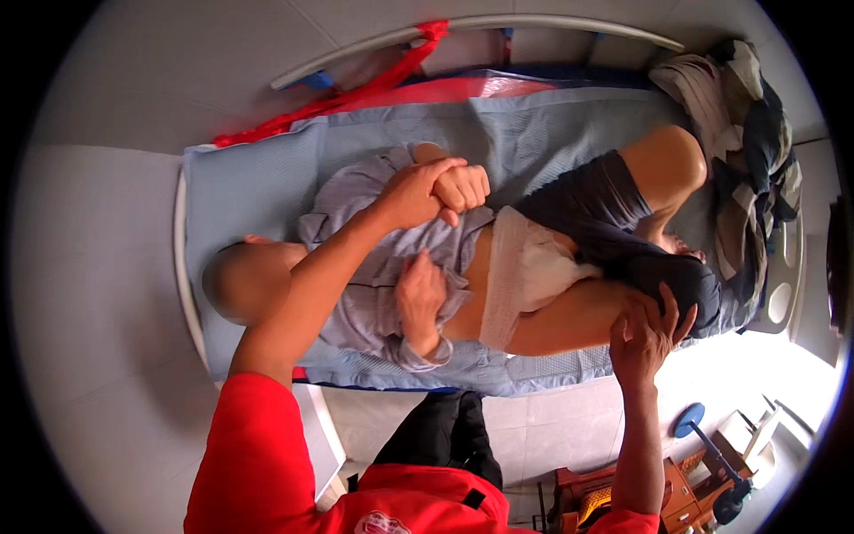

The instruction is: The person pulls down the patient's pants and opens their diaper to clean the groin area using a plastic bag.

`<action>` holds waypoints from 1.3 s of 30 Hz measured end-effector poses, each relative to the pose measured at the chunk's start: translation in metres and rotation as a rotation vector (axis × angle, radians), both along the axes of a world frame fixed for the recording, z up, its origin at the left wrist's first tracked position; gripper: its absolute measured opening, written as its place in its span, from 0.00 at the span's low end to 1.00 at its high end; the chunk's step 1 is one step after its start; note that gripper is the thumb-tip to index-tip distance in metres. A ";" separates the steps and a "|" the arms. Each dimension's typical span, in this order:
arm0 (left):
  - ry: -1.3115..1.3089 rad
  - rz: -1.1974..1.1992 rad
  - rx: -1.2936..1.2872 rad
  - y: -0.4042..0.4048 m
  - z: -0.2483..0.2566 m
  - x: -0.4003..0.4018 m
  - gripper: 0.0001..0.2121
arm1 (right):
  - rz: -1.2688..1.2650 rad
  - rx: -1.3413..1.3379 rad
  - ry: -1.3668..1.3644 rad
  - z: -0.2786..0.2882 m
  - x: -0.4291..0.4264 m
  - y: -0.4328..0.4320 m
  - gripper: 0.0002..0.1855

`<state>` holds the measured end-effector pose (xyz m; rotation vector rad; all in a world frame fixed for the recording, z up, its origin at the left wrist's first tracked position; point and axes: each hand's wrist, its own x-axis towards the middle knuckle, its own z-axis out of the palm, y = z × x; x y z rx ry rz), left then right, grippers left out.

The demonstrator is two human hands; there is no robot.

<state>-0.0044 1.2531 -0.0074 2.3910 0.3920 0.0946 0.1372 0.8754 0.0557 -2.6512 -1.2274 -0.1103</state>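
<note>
A person in a grey shirt (367,267) lies on a bed, knees bent. My left hand (417,193) is closed around one of the person's hands (464,189), above the chest. The person's other hand (421,294) rests on the belly. A white disposable brief (504,280) is around the hips, and dark trousers (587,187) are bunched at the thighs and knees. At the nearer knee, my right hand (644,340) lies against the leg with its fingers spread; its exact contact is partly hidden.
A grey-blue quilted pad (250,180) covers the bed. Red cloth is tied to the far bed rail (567,23). Crumpled clothing or bedding (764,147) heaps at the foot end. Wooden furniture (680,494) and a blue-based stand (688,420) are at lower right.
</note>
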 end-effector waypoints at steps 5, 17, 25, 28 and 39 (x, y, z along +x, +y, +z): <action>0.092 0.141 -0.002 0.012 0.044 -0.014 0.26 | 0.003 0.147 0.123 0.011 -0.002 0.011 0.12; 0.352 -0.241 -0.014 -0.058 0.088 -0.109 0.25 | -0.208 0.629 1.676 -0.085 -0.143 0.210 0.37; 0.410 -0.566 0.377 0.017 0.225 0.081 0.16 | -0.244 0.650 1.574 -0.090 -0.175 0.179 0.31; 0.057 -0.453 0.445 0.005 0.199 0.084 0.23 | -0.176 0.662 1.936 -0.061 -0.130 0.196 0.33; -0.194 -0.392 0.438 -0.015 0.171 0.086 0.23 | 0.126 0.655 2.178 -0.055 -0.116 0.161 0.36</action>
